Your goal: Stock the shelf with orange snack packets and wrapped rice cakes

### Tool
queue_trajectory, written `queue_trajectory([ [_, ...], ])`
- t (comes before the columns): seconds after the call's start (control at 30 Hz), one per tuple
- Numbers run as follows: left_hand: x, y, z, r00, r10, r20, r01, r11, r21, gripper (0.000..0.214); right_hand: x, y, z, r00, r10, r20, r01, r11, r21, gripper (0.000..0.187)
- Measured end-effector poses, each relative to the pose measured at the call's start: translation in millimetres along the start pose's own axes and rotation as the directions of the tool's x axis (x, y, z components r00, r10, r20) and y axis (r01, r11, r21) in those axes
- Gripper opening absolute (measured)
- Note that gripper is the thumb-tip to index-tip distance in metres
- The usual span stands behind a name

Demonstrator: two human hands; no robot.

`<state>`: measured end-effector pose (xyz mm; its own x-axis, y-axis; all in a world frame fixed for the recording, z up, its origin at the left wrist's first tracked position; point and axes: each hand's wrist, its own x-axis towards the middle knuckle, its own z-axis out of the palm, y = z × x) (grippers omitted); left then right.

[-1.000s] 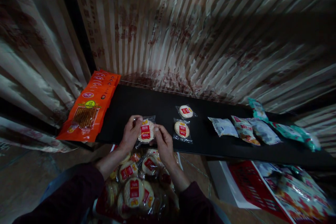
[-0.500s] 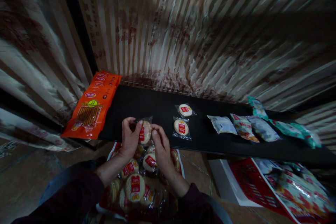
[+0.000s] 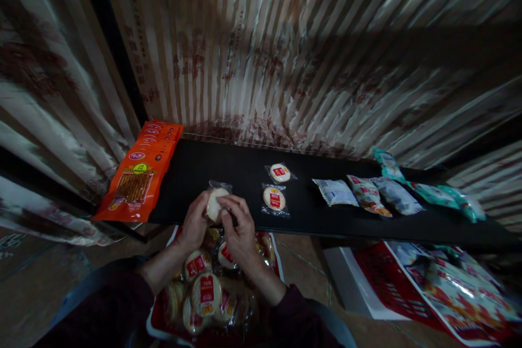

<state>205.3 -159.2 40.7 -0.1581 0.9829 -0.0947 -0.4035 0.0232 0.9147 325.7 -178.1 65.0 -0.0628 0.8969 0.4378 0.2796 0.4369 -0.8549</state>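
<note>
Just over the front edge of the black shelf, a round wrapped rice cracker is held between my two hands, its pale side facing me. My left hand is closed on its left edge. From the right, my right hand grips it with thumb and fingers, partly covering it. Farther right on the shelf lie two more wrapped rice crackers, a front one and a back one, both with red labels showing. Below my hands stands a red and white basket of similar crackers.
Orange snack bags overlap at the shelf's left end. Toward the right lie a white packet, a red-and-white packet and several teal packets. A second red basket holding packets stands on the floor. Striped curtain hangs behind.
The held cracker has turned from its red label side to a pale side. My right hand has shifted left over it. The view has moved slightly.
</note>
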Motion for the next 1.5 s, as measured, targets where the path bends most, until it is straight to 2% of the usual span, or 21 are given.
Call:
queue_trajectory([
  [0.13, -2.0, 10.4, 9.3, 0.987, -0.143, 0.072, 0.153, 0.973, -0.172, 0.034, 1.0, 1.1, -3.5, 1.000, 0.004, -0.023, -0.004, 1.000, -0.005, 0.026],
  [0.37, 0.1, 12.5, 15.2, 0.973, -0.232, 0.014, 0.223, 0.919, -0.325, 0.040, 2.6, 11.7, -8.7, 0.986, 0.078, -0.146, -0.086, 0.995, -0.046, 0.019],
  [0.6, 4.4, 8.0, 18.2, 0.956, -0.290, -0.053, 0.258, 0.908, -0.330, 0.041, 4.5, 19.7, -10.8, 0.981, 0.144, -0.131, -0.140, 0.989, 0.042, 0.018],
  [0.8, 6.4, 15.3, 22.8, 0.912, -0.408, 0.036, 0.393, 0.848, -0.355, 0.031, 9.0, 22.3, -17.1, 0.974, 0.175, -0.143, -0.167, 0.984, 0.067, 0.017],
  [0.97, 5.3, 11.5, 22.7, 0.927, -0.345, 0.148, 0.376, 0.852, -0.364, 0.034, 11.6, 25.0, -25.0, 0.970, 0.184, -0.160, -0.196, 0.979, -0.061, 0.015],
  [1.07, 3.0, 8.8, 22.8, 0.931, -0.316, 0.183, 0.361, 0.869, -0.338, 0.035, 12.8, 24.0, -28.5, 0.977, 0.159, -0.141, -0.170, 0.983, -0.071, 0.017],
  [1.2, -1.2, 11.3, 25.3, 0.957, -0.197, 0.212, 0.239, 0.950, -0.199, 0.039, 12.5, 17.5, -29.0, 0.979, 0.194, -0.065, -0.192, 0.981, 0.032, 0.024],
  [1.37, -2.5, 14.4, 28.4, 0.981, -0.103, 0.164, 0.106, 0.994, -0.006, 0.052, 8.3, 10.3, -27.6, 0.964, 0.263, 0.044, -0.265, 0.929, 0.259, 0.040],
  [1.5, 1.4, 12.4, 27.6, 0.994, -0.022, 0.109, 0.011, 0.995, 0.099, 0.049, 8.4, 11.2, -25.1, 0.955, 0.285, 0.079, -0.295, 0.917, 0.267, 0.043],
])
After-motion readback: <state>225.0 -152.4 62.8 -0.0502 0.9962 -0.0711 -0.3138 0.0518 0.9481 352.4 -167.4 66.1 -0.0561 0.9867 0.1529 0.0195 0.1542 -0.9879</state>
